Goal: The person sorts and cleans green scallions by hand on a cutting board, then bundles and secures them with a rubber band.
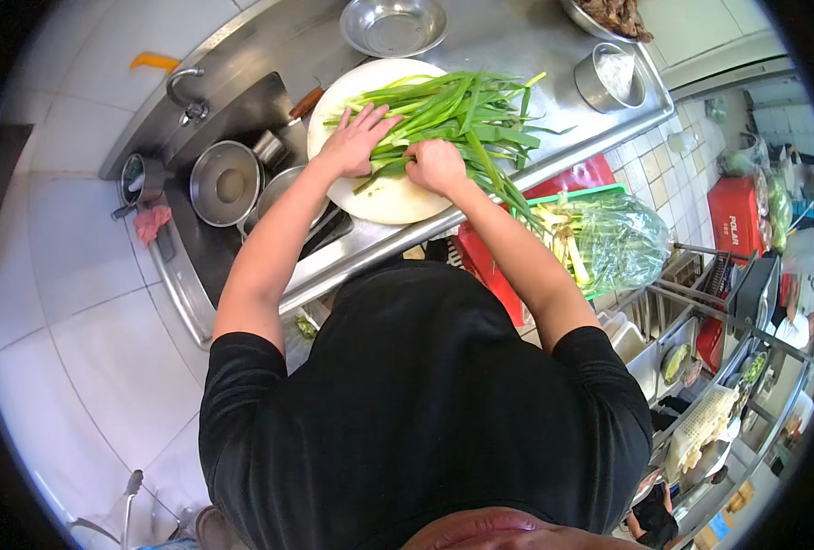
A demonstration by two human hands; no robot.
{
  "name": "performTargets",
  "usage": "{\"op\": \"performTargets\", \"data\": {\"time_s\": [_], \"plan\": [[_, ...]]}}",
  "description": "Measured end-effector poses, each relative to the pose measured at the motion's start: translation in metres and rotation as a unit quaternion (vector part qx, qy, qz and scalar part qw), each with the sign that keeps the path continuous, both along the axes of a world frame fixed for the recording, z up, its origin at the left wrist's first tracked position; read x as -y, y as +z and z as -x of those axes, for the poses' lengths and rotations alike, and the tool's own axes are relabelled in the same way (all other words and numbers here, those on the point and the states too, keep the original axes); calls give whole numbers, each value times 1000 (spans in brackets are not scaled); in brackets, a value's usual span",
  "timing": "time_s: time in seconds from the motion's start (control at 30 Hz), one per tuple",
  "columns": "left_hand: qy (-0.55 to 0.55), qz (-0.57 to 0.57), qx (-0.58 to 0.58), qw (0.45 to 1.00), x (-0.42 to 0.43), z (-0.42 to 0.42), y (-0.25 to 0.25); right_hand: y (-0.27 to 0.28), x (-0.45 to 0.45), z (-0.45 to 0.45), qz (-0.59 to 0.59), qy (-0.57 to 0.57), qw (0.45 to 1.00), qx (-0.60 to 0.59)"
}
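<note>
A bunch of long green onions [462, 115] lies across a round white cutting board [402, 209], the leaf ends hanging over the right side. My left hand [356, 142] rests flat on the stalks at the left, fingers spread. Close beside it, my right hand [436, 167] is closed in a fist at the near edge of the bunch. A flat greenish shape shows between the two hands, and I cannot make out whether it is a blade or a leaf. At the board's left edge a brown handle [307, 103] sticks out.
Left of the board is a sink [269, 92] with metal pots [226, 183] and a faucet [191, 105]. A steel bowl [394, 26] and a metal container [610, 79] stand behind. Bagged green onions [608, 238] sit at my right, near a shelf rack [746, 321].
</note>
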State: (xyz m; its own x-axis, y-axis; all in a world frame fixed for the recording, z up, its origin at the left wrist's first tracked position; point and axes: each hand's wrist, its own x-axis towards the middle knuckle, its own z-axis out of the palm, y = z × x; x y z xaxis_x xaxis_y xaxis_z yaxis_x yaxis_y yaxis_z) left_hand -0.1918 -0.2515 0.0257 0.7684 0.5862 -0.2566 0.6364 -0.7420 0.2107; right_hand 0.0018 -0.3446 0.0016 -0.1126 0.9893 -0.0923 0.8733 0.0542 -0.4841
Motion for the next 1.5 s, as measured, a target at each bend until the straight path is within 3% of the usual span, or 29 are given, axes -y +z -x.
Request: {"op": "performTargets", "data": {"time_s": [0.1,0.13,0.17,0.23,0.27,0.33,0.43,0.53,0.6,0.67,0.8,0.87,1.0,1.07,1.17,1.2,1.27,1.37,1.5], "plan": [[51,20,-52,997,5,-4,22,-3,1,2,3,-9,1000,10],[62,-77,43,994,16,2,25,-3,1,1,3,-9,1000,9],[61,-77,42,994,22,8,29,-4,0,-1,5,-33,999,-30],[74,-22,294,953,35,16,44,-4,-4,-5,6,-63,995,-75],[93,-75,349,929,53,14,47,-4,-9,-9,45,-72,989,-119],[205,73,312,925,86,17,36,-3,-21,-16,129,-91,968,-195],[216,35,161,962,108,23,-10,-29,-50,-19,224,-66,958,-168],[277,-39,130,951,117,14,-21,-28,-58,-16,225,-106,954,-167],[288,-62,145,945,116,11,-25,-7,-54,-13,233,-107,955,-149],[306,-91,185,929,117,4,-18,9,-50,-14,264,-129,931,-215],[306,-158,244,906,111,2,-23,-3,-56,-16,287,-114,925,-222],[393,0,254,884,108,5,-29,-7,-56,-16,285,-133,921,-232],[438,48,269,857,119,7,-33,-23,-52,-16,287,-104,927,-218],[335,-33,268,903,126,16,-51,-30,-32,-16,8,-15,987,-161],[355,-33,277,892,152,9,-14,-9,19,-15,-121,30,991,-50],[287,-158,277,903,154,16,-19,-10,34,-17,-122,29,991,-45],[306,-175,245,903,155,21,-16,-18,59,-22,-222,26,973,61],[299,-146,188,924,145,45,-33,-14,80,-29,-184,26,976,111],[217,-92,161,958,131,51,-19,36,95,-22,-184,83,979,14]]}}
